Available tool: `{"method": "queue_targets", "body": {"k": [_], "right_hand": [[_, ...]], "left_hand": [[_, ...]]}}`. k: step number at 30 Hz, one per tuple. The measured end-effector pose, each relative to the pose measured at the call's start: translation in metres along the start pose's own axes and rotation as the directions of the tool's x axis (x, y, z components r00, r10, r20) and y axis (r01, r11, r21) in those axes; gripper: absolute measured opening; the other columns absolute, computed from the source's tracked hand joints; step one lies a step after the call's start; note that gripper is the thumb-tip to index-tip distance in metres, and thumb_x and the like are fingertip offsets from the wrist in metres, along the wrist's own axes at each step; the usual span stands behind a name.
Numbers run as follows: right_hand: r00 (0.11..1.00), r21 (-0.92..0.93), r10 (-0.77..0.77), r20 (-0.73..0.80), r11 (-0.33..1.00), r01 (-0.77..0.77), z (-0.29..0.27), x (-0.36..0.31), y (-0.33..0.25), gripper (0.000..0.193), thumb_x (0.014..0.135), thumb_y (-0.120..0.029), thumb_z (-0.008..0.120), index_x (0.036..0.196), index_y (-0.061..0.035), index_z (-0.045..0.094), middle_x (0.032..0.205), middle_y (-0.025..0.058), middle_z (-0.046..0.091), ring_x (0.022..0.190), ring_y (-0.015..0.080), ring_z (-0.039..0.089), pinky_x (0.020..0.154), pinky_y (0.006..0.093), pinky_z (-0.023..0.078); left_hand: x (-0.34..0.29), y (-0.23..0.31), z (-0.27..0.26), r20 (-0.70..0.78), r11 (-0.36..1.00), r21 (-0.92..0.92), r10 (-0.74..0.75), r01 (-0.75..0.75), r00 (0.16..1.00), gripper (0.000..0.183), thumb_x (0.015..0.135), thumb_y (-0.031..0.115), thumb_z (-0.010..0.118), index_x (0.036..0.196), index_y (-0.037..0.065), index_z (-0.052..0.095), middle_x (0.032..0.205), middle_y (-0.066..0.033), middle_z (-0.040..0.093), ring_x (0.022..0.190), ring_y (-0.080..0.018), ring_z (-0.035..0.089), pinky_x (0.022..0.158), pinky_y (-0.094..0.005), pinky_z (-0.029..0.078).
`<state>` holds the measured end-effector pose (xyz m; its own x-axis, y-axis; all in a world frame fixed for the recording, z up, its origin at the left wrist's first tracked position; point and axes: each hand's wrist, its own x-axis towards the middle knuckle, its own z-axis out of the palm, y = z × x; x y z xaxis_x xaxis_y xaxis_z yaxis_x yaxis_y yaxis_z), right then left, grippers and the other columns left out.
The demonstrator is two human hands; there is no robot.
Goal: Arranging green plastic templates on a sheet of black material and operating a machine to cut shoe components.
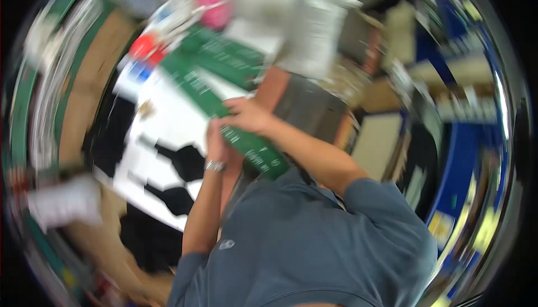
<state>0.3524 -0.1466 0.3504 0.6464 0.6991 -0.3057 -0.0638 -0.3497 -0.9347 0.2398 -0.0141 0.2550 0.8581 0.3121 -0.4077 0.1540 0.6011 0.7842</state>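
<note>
A long green strip (193, 83) with white markings runs slantwise from the far left towards my body, its near end against my shirt. My right hand (249, 115) reaches over the strip from the right, fingers closed at its middle. At the strip's left edge, close to the right fingertips, is my left hand (217, 142), closed on that edge. Motion blur softens the fingers of both hands. Another green piece (224, 55) with white markings lies beyond, meeting the strip's far end at an angle.
Black cut pieces (188, 161) lie on a white table surface (162, 139) to the left. Beyond are a red round object (147, 48), a pink round object (213, 4) and a silvery wrapped bundle (319, 27). Blue shelving (462, 161) with boxes stands at the right.
</note>
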Motion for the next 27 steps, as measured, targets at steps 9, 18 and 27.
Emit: {"method": "queue_targets", "body": {"k": [9,18,27], "right_hand": [[0.888,0.289,0.262,0.378,0.877,-0.382,0.037,0.158,0.132,0.028,0.096,-0.005,0.075,0.122,0.0012,0.070,0.101,0.0058,0.076,0.085,0.0132,0.071,0.071,0.0300,0.058],[0.847,0.252,0.310,0.432,0.860,-0.443,0.044,0.288,0.195,0.024,0.096,-0.003,0.075,0.119,0.0001,0.071,0.104,0.0062,0.076,0.090,0.0136,0.071,0.079,0.0296,0.058],[0.847,0.151,0.341,0.407,0.890,-0.431,0.048,0.364,0.195,0.019,0.098,-0.010,0.074,0.115,-0.0009,0.073,0.103,0.0069,0.077,0.089,0.0156,0.072,0.078,0.0336,0.059]], "left_hand": [[-0.032,-0.001,-0.092,-0.433,0.950,-0.098,-0.310,0.298,0.846,0.080,0.106,0.064,0.053,0.159,0.005,0.042,0.151,-0.0197,0.057,0.135,-0.0320,0.061,0.109,-0.0525,0.051],[-0.122,-0.045,-0.111,-0.714,0.900,-0.356,-0.436,0.252,0.548,0.074,0.106,0.064,0.053,0.152,0.006,0.049,0.133,-0.0162,0.069,0.122,-0.0299,0.068,0.100,-0.0475,0.055],[-0.094,-0.044,-0.045,-0.659,0.862,-0.480,-0.478,0.165,0.581,0.071,0.109,0.062,0.048,0.153,0.006,0.048,0.132,-0.0151,0.070,0.123,-0.0319,0.068,0.099,-0.0479,0.055]]}}
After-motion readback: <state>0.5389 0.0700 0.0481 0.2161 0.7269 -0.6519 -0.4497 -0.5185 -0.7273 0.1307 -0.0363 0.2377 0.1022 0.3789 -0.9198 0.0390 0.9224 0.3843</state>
